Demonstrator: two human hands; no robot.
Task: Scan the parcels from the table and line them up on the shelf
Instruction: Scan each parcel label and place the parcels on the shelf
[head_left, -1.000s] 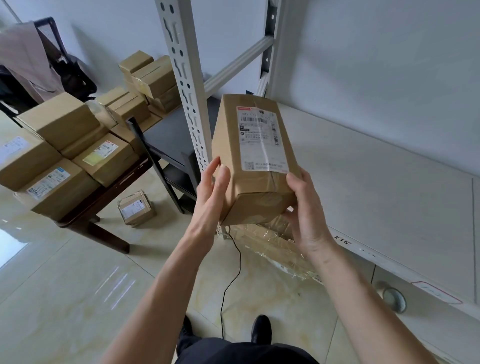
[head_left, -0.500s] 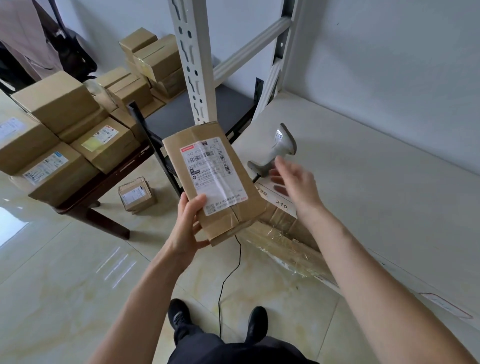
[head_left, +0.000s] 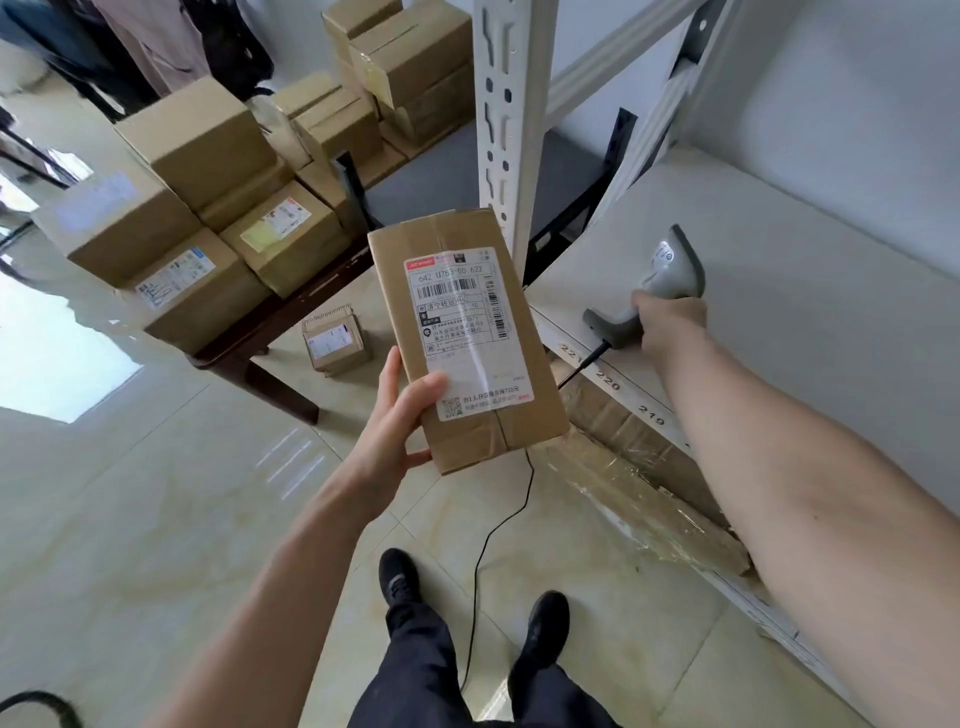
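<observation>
From the head view, I've got the parcel (head_left: 467, 338) up in my left hand (head_left: 395, 431), label face toward me, thumb over the front near the lower corner of the label and the fingers wrapped behind the box, so it's held in the air between the table (head_left: 291, 312) and the shelf (head_left: 779, 291), touching neither. My right hand (head_left: 670, 322) is down on the scanner (head_left: 654, 291), which lies on the front part of the shelf; the hand covers the grip, but from here I cannot tell how firmly the fingers close around it. I read this as the scan step just opening: parcel presented, scanner not yet aimed. Next I'd need to lift the scanner, turn its head toward the barcode (head_left: 452, 285), and keep the label flat and steady; the cable (head_left: 498, 535) hanging to the floor could drag. More parcels (head_left: 208, 218) wait stacked on the table, one small box (head_left: 335, 340) sits on the floor beside it. Hidden: my right fingertips, the scanner's trigger, the parcel's back, and the shelf's far right, cut off by the frame. The wrapped cartons (head_left: 639, 467) under the shelf are only partly visible.
</observation>
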